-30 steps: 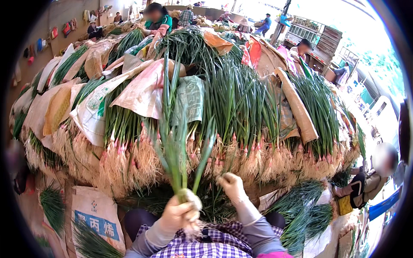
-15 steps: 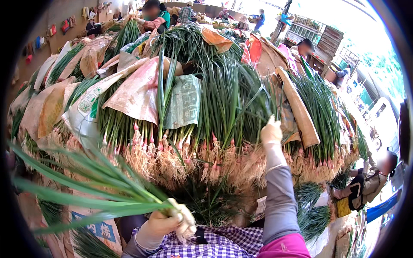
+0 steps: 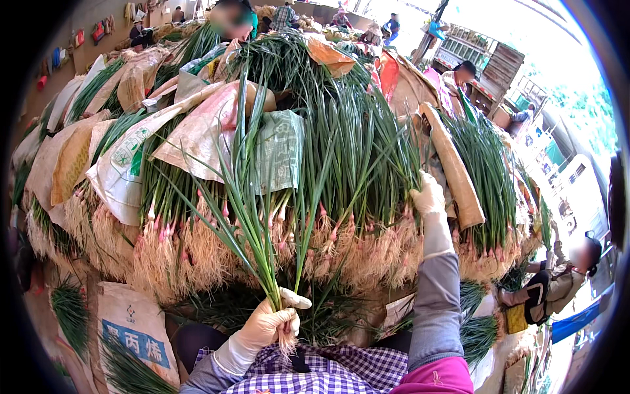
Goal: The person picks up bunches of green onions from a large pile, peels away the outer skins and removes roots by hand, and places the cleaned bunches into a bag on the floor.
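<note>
My left hand (image 3: 266, 326), in a pale glove, is closed round a small bunch of green garlic (image 3: 266, 262) just in front of my lap. Its long leaves fan upward and pale roots hang below the fist. Farther out, my gloved right hand (image 3: 430, 195) reaches to the right part of a big heap of green garlic (image 3: 354, 138), its fingers closed at the leaves there. The heap's stalks lie side by side, pinkish bulbs and shaggy roots toward me. Part of what the right fingers grip is hidden.
Woven sacks (image 3: 203, 144) drape over the heap. A printed white sack (image 3: 134, 328) lies at lower left, with loose bunches (image 3: 128, 364) beside it. One person (image 3: 558, 282) sits at the right; others work behind the heap. A truck (image 3: 489, 62) stands at the back right.
The bunch in my left hand has swung from pointing left to upright, leaves now spread before the heap. My right hand has shifted slightly right, still at the heap's leaves.
</note>
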Demonstrator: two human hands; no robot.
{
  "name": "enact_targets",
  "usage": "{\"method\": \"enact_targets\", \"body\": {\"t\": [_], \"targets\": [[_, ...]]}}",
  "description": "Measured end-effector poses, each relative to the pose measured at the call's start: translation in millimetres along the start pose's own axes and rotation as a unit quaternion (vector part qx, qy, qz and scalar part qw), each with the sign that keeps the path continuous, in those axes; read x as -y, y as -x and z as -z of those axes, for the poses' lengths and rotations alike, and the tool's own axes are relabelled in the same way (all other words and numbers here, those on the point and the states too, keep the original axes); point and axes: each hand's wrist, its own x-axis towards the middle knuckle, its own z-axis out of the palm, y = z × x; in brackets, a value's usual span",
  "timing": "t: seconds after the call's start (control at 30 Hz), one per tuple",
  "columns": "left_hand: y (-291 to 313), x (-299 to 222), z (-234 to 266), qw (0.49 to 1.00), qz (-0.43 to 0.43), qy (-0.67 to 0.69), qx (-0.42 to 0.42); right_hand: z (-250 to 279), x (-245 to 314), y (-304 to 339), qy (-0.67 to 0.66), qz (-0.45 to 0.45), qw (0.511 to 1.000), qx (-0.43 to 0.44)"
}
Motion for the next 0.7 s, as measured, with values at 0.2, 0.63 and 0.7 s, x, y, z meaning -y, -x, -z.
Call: {"method": "enact_targets", "body": {"t": [0.2, 0.63, 0.7], "targets": [[0.3, 1.2, 3.3, 0.998, -0.002, 0.008, 0.059, -0.6, 64.5, 79.6, -0.018, 0.085, 0.995, 0.057], [9.0, -0.4, 4.9, 0.998, -0.005, -0.014, 0.056, -10.0, 65.2, 82.8, 0.167, -0.052, 0.966, 0.192], [12.5, -3.7, 4.8, 0.998, -0.010, -0.004, 0.064, 15.2, 60.8, 59.2, 0.133, -0.079, 0.966, 0.209]]}}
